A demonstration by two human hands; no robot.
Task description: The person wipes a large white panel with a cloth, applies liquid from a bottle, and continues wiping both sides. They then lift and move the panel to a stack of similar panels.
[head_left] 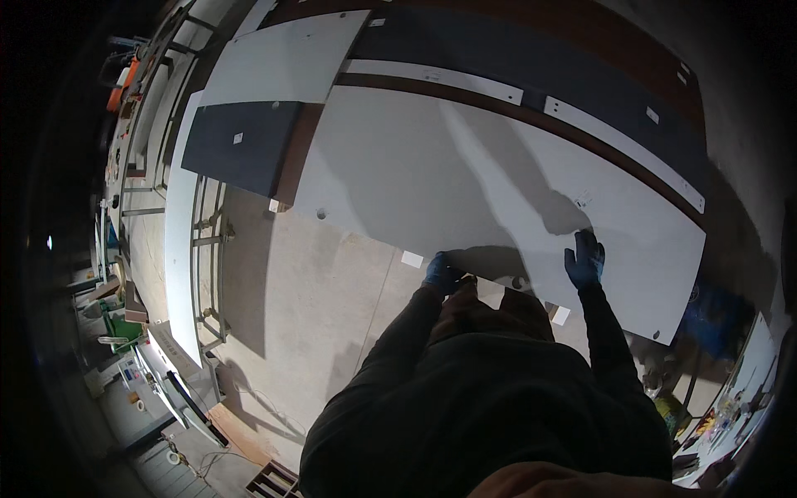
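Note:
A large white panel (398,166) lies flat in front of me, with a few round holes along its near edge and a small printed mark at the right. My left hand (442,272), in a blue glove, is at the panel's near edge, its fingers curled against it; their tips are hard to see. Farther right, my right hand (586,261), gloved the same, rests on the panel's upper face with its fingers stretched and partly apart. Shadows of my arms and body fall over the white surface.
Beyond lie dark grey boards (498,50) with narrow white strips (432,79) on brown. Left of the panel sits a dark grey box-like piece (237,145) beside another white board (282,62). A metal rack (212,241) stands at the left. A cluttered surface (730,407) is at the lower right.

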